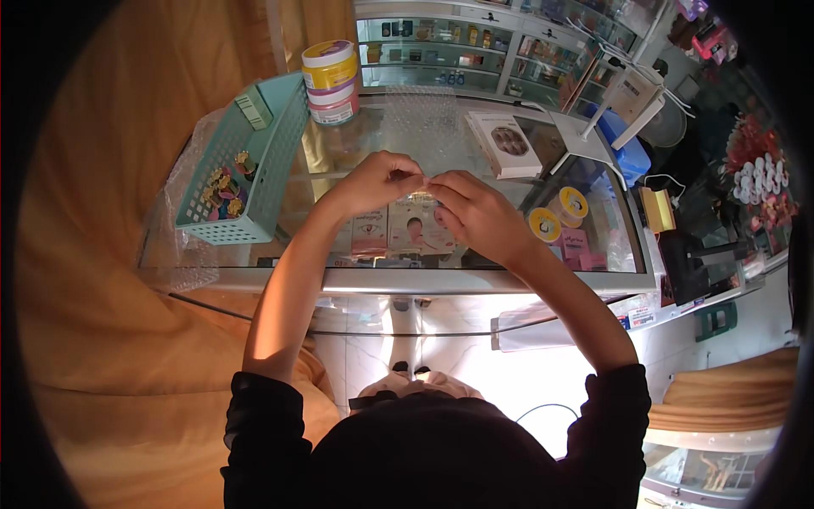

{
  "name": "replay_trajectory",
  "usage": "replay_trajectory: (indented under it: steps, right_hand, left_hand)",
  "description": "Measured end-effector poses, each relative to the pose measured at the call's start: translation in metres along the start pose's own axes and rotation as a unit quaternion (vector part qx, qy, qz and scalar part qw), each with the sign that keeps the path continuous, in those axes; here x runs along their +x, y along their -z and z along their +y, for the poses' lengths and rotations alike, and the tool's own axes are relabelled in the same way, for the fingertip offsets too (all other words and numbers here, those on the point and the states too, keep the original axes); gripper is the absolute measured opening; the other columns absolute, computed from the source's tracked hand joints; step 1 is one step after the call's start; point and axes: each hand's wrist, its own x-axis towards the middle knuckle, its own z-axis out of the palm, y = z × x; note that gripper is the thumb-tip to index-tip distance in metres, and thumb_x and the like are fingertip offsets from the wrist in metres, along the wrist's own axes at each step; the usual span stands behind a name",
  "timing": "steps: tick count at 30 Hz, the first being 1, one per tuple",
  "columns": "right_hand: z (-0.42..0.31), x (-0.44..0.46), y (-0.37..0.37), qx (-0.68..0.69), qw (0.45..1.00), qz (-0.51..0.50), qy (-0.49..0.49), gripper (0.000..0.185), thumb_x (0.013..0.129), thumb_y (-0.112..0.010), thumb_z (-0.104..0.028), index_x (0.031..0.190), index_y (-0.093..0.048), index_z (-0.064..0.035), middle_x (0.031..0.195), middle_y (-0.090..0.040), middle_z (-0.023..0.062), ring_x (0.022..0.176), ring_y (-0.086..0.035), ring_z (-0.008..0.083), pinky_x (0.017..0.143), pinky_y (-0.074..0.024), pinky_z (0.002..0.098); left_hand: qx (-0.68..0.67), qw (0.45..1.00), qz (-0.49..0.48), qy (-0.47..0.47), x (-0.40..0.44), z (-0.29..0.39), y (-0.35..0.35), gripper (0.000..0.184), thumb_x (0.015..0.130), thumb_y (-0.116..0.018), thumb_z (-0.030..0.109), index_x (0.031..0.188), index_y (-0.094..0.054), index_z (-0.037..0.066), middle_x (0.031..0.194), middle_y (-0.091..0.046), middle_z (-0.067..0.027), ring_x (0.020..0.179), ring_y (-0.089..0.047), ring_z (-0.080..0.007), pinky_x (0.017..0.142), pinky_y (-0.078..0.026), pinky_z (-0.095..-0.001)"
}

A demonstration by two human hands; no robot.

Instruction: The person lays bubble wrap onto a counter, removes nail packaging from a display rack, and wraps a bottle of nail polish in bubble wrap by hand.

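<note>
Above the glass counter (339,182), my left hand (373,184) and my right hand (482,214) meet with their fingertips pinched together. Something small sits between the fingers, with a shiny, see-through bit below them; its kind cannot be made out. Both hands are closed, and the right fingers curl over toward the left ones. Just below the hands show a white packet with a pink figure (415,233) and a Collagen packet (370,229). To the right of my right hand are two round tubs with yellow lids (544,225).
On the left stands a green plastic basket (275,182) with small gold-topped items and a small box (253,109). Two stacked jars (331,76) stand behind. Bubble wrap (424,110) and a white box with dark ovals (509,144) lie farther back. A white stand (598,144) is at right.
</note>
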Motion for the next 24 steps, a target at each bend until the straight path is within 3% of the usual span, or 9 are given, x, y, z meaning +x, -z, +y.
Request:
replay_trajectory:
  steps: [3, 5, 8, 9, 11, 14, 16, 19, 24]
  right_hand:
    - [0.004, 0.004, 0.002, 0.032, 0.999, -0.009, -0.031, 0.031, 0.073, -0.065, 0.0, 0.104, -0.061, -0.0007, 0.108, -0.058, 0.0119, 0.091, -0.061, 0.0304, 0.08, -0.0501, 0.0359]
    - [0.007, 0.005, 0.004, 0.059, 0.996, -0.026, -0.063, 0.032, 0.074, -0.065, -0.001, 0.105, -0.061, -0.0001, 0.108, -0.058, 0.0127, 0.092, -0.06, 0.0315, 0.082, -0.0496, 0.0359]
    - [0.016, 0.011, 0.005, 0.102, 0.991, -0.04, -0.074, 0.028, 0.074, -0.064, 0.001, 0.101, -0.059, 0.0021, 0.101, -0.058, 0.0148, 0.093, -0.059, 0.0317, 0.08, -0.0497, 0.038]
    - [0.017, 0.012, 0.006, 0.112, 0.99, -0.051, -0.075, 0.028, 0.075, -0.064, 0.001, 0.103, -0.059, 0.0024, 0.101, -0.059, 0.0155, 0.093, -0.06, 0.0329, 0.079, -0.0491, 0.0388]
    - [0.021, 0.015, 0.006, 0.124, 0.987, -0.061, -0.076, 0.028, 0.076, -0.063, 0.001, 0.104, -0.058, 0.0027, 0.102, -0.06, 0.0163, 0.093, -0.06, 0.0341, 0.079, -0.0485, 0.0396]
    - [0.026, 0.019, 0.007, 0.15, 0.986, -0.058, -0.043, 0.028, 0.077, -0.063, 0.002, 0.105, -0.058, 0.003, 0.094, -0.062, 0.0183, 0.08, -0.064, 0.0326, 0.072, -0.0491, 0.0383]
    - [0.025, 0.021, 0.009, 0.195, 0.97, -0.094, -0.111, 0.023, 0.078, -0.062, 0.003, 0.101, -0.057, 0.0033, 0.088, -0.062, 0.0194, 0.065, -0.065, 0.0296, 0.062, -0.0489, 0.0371]
    - [0.026, 0.021, 0.008, 0.24, 0.952, -0.096, -0.164, 0.018, 0.079, -0.063, 0.002, 0.095, -0.054, 0.0032, 0.084, -0.062, 0.0193, 0.057, -0.064, 0.0269, 0.054, -0.0475, 0.0367]
    - [0.028, 0.018, 0.005, 0.194, 0.971, -0.069, -0.117, 0.019, 0.077, -0.065, 0.001, 0.091, -0.052, 0.0022, 0.083, -0.063, 0.0178, 0.066, -0.065, 0.0287, 0.054, -0.0474, 0.0361]
  left_hand:
    - [0.005, 0.999, 0.025, 0.026, -0.003, 0.006, -0.003, 0.017, 0.087, -0.063, 0.015, 0.088, -0.066, -0.002, 0.074, -0.063, -0.0064, 0.066, -0.056, -0.0125, 0.061, -0.045, -0.0278]
    - [0.12, 0.977, 0.144, -0.103, -0.002, 0.009, -0.006, 0.014, 0.088, -0.062, 0.014, 0.094, -0.064, 0.001, 0.08, -0.062, -0.0064, 0.074, -0.059, -0.0144, 0.07, -0.047, -0.0284]
    - [0.184, 0.935, 0.236, -0.192, -0.002, 0.016, -0.002, 0.014, 0.083, -0.067, 0.011, 0.091, -0.064, 0.001, 0.081, -0.063, -0.0096, 0.076, -0.061, -0.0193, 0.072, -0.048, -0.0302]
    - [0.186, 0.934, 0.236, -0.192, -0.004, 0.019, -0.001, 0.014, 0.083, -0.067, 0.011, 0.091, -0.064, 0.001, 0.081, -0.063, -0.0096, 0.076, -0.061, -0.0193, 0.072, -0.048, -0.0302]
    - [0.164, 0.964, 0.12, -0.172, -0.01, 0.024, -0.002, 0.019, 0.075, -0.074, 0.01, 0.088, -0.064, 0.0, 0.081, -0.064, -0.0102, 0.078, -0.063, -0.0199, 0.073, -0.048, -0.0315]
    - [0.155, 0.975, 0.077, -0.139, -0.012, 0.028, -0.004, 0.025, 0.07, -0.078, 0.01, 0.089, -0.065, 0.0, 0.084, -0.066, -0.0108, 0.081, -0.064, -0.0194, 0.075, -0.049, -0.031]
    - [0.152, 0.978, 0.074, -0.123, -0.012, 0.02, -0.003, 0.027, 0.069, -0.079, 0.01, 0.09, -0.065, 0.0, 0.085, -0.067, -0.0114, 0.081, -0.064, -0.0193, 0.075, -0.049, -0.0308]
    - [0.144, 0.982, 0.072, -0.099, -0.011, 0.015, -0.003, 0.029, 0.068, -0.08, 0.01, 0.092, -0.066, 0.0, 0.086, -0.068, -0.0122, 0.082, -0.065, -0.019, 0.076, -0.05, -0.0302]
    - [0.14, 0.982, 0.084, -0.093, -0.011, 0.016, -0.006, 0.027, 0.069, -0.079, 0.009, 0.091, -0.067, -0.001, 0.085, -0.069, -0.0117, 0.081, -0.065, -0.0184, 0.075, -0.05, -0.03]
